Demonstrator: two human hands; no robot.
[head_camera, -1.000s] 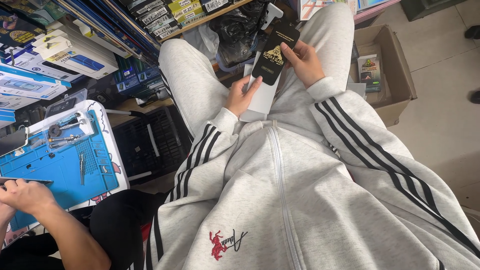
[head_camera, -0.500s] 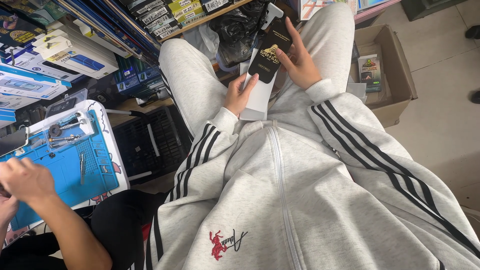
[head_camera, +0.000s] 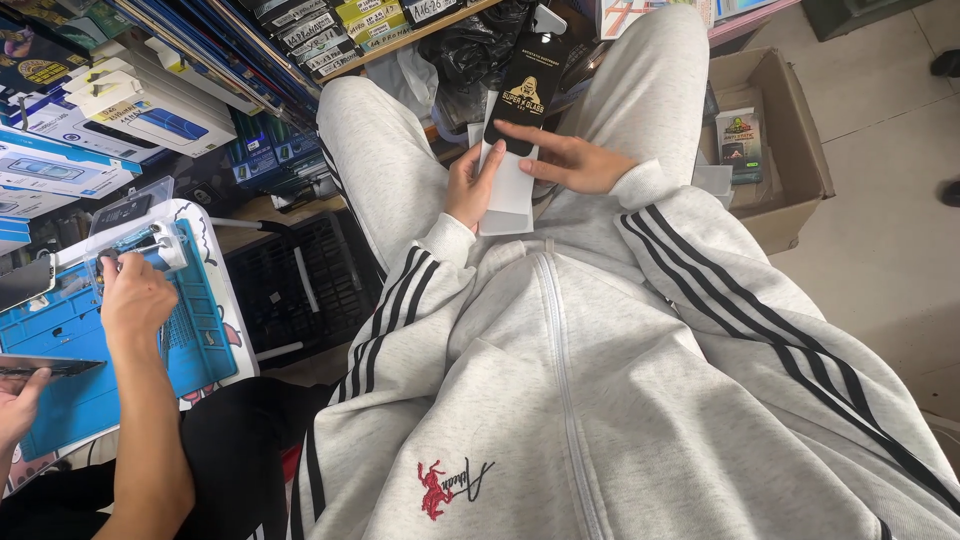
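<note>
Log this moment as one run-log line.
left hand: holds flat white sleeve | right hand: fingers on slim black glossy packet | packet partly out of sleeve | brown cardboard box beside right leg

Bright even light, sharp, slight wide-angle edge warp.
</note>
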